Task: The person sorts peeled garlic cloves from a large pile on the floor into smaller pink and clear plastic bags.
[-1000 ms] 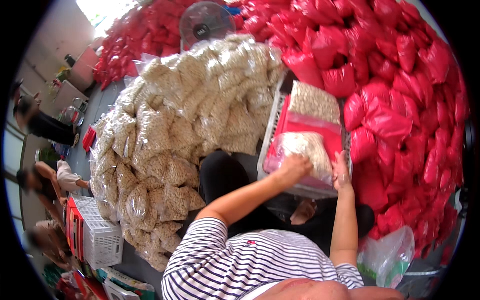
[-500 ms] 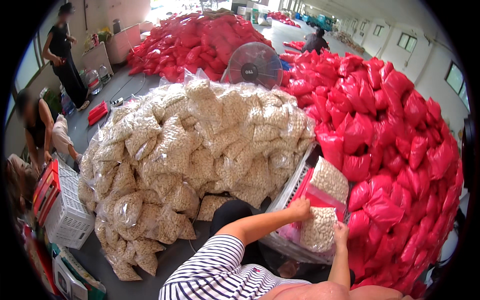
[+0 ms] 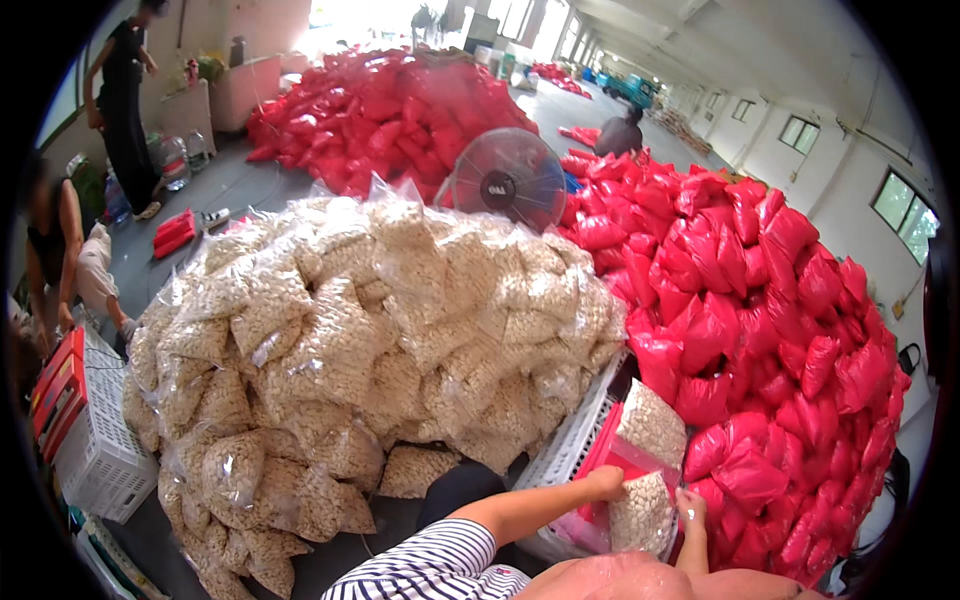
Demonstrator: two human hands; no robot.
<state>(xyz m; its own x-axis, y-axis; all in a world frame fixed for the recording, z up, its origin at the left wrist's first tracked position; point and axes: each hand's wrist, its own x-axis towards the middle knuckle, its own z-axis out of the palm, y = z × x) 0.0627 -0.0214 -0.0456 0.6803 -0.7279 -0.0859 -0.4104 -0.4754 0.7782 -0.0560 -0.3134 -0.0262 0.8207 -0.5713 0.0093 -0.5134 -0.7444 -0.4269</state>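
A clear bag of pale, bean-like pieces lies over a white plastic crate in front of me. My left hand is closed at the bag's upper left edge, beside pink plastic film. At the upper right edge, my right hand has its fingers pinched together; the film between them is hard to make out. Just beyond, a second filled clear bag rests on the crate with red-pink film showing between the two.
Clear filled bags form a big heap ahead and left. Heaps of red-pink bags rise at right and behind. A round fan stands between. At left, a person sits by another white crate; another person stands behind.
The view has tilted, so the heaps and crate sit lower in the picture. My right hand has shifted slightly outward from the near bag. My left hand stays at its upper left edge.
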